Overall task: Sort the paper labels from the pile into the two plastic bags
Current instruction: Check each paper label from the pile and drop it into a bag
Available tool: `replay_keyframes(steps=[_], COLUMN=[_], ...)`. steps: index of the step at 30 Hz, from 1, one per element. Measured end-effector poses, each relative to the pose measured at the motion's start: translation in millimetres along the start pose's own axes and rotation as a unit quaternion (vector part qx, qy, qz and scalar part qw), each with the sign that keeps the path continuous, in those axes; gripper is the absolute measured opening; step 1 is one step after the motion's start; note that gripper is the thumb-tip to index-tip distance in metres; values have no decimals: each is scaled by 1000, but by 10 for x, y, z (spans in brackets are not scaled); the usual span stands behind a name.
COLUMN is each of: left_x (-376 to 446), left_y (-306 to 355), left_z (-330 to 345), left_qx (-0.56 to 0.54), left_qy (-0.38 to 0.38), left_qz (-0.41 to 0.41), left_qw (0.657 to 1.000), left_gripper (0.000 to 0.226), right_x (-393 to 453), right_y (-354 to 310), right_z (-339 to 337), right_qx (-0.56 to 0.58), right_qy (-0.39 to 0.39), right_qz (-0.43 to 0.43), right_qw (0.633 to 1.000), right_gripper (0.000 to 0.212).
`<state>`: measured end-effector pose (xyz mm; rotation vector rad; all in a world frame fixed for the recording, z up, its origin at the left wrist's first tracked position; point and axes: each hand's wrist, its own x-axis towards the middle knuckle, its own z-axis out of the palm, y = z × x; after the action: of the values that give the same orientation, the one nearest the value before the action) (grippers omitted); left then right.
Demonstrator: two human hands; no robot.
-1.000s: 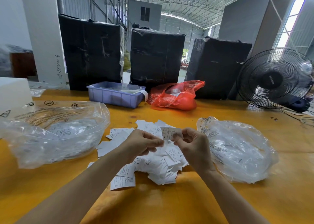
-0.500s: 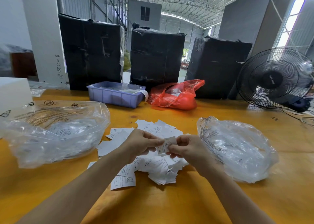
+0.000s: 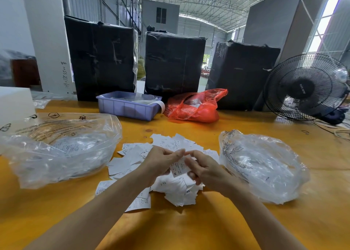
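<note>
Over the glossy orange table point(image 3: 189, 230), your left hand point(image 3: 161, 159) and right hand point(image 3: 203, 167) together pinch one thin printed paper label point(image 3: 179, 167) just above the loose white pile point(image 3: 166, 166), flanked by two crinkled clear plastic bags, left point(image 3: 56, 145) and right point(image 3: 263, 164), the ribbed lilac bin point(image 3: 128, 107) beyond.

A loose pile of white paper labels point(image 3: 170, 185) lies mid-table between two crumpled clear plastic bags, the left bag point(image 3: 62, 151) larger than the right bag point(image 3: 265, 166). One label point(image 3: 179, 167) is held above the pile.
</note>
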<state>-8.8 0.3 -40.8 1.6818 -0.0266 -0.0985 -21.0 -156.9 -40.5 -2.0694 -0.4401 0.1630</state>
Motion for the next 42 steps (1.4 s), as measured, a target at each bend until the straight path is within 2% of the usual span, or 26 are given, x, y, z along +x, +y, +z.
replay_keyframes(steps=[3,5,10,13,16,20,23,26,28,32,36,38,39,41,42], left_x=[-24,-35,-56,-75,-80,-60,-34,0,16,44,54,72,85,108,120], left_y=[21,33,66,73,56,29,11,-15,-25,-24,-22,20,57,152,202], left_z=[42,59,93,105,124,120,35,-55,-83,-127,-158,-199,-245,-394,-504], left_qx=[-62,-110,-193,-224,-232,-191,-126,-98,-73,-24,9,1,-8,-24,-19], left_qy=[36,58,90,69,51,38,10,-24,-29,-47,-48,-26,-9,38,74], left_qz=[-2,-14,-40,-50,-58,-61,-62,-37,-31,-32,-24,-20,-16,9,33], left_qw=[997,992,976,971,970,979,990,994,996,998,999,999,1000,999,996], left_gripper=[32,30,28,24,26,28,31,19,13,17,10,10,10,7,6], right_x=[-6,-15,6,6,7,9,24,40,50,72,90,96,98,92,87], right_y=[-18,-11,4,-12,-14,-7,-2,15,23,24,15,31,67,166,215], right_z=[53,90,150,157,140,121,91,74,75,71,70,22,-21,-109,-136], right_qx=[-59,-33,-32,12,128,209,196,185,180,175,183,159,110,-52,-124], right_qy=[30,97,190,187,170,177,206,212,217,239,230,251,282,326,319], right_qz=[-29,-65,-119,-115,-92,-74,-69,-62,-58,-56,-52,-62,-68,-73,-68], right_qw=[997,993,974,975,973,959,956,958,958,954,954,953,951,941,937], right_gripper=[75,82,52,33,22,11,10,10,9,10,10,7,7,11,12])
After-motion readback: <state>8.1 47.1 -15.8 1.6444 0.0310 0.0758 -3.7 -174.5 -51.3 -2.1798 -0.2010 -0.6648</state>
